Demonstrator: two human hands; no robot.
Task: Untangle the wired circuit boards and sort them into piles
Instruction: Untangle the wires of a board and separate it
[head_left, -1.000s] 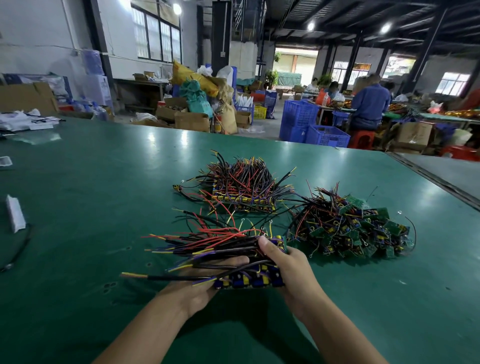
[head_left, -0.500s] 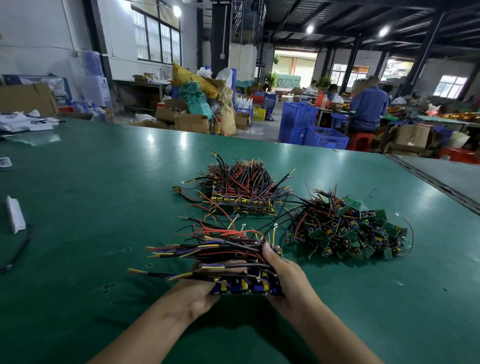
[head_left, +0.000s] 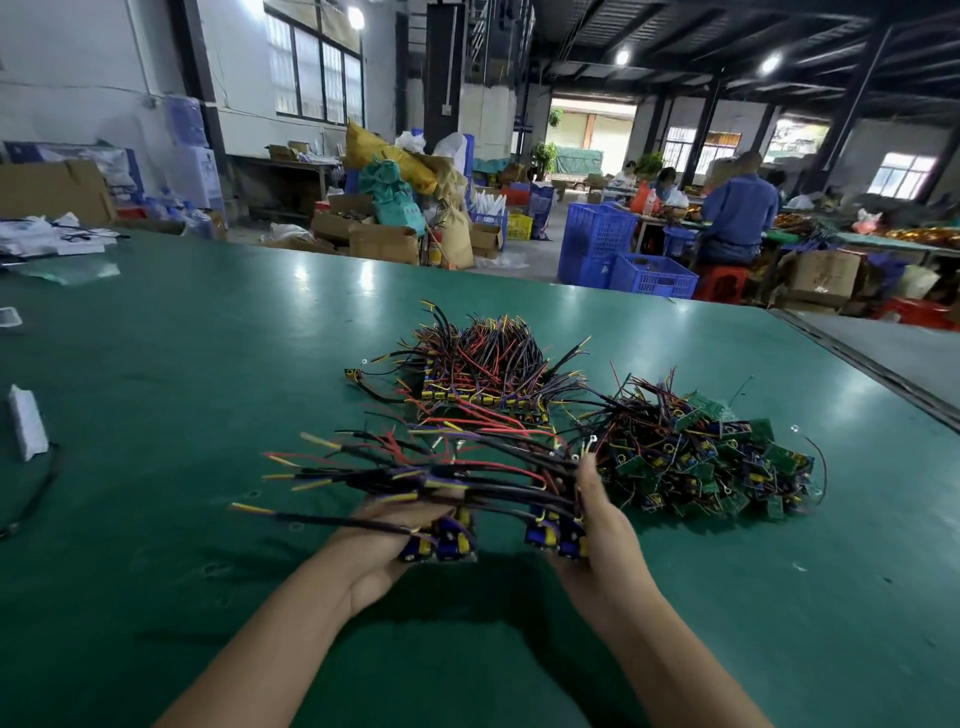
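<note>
— What is being held?
— The left grip (head_left: 379, 545) curls under a clump of blue-and-yellow boards (head_left: 441, 538). The right grip (head_left: 605, 535) clasps a second clump (head_left: 550, 535), with a gap between the two. Their wires (head_left: 415, 478) sweep out leftward over the left grip.
— And the rest?
— On the green worktop (head_left: 156, 389), a stack (head_left: 483, 395) of like boards lies just beyond both grips. A tangled heap of green boards (head_left: 717, 462) sits just right of the right grip.

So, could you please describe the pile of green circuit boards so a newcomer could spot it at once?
On the green table, look just beyond and right of the right hand. The green-board pile lies there, a loose jumble; the neighbouring pile farther back shows neatly stacked blue-and-yellow parts instead.
</note>
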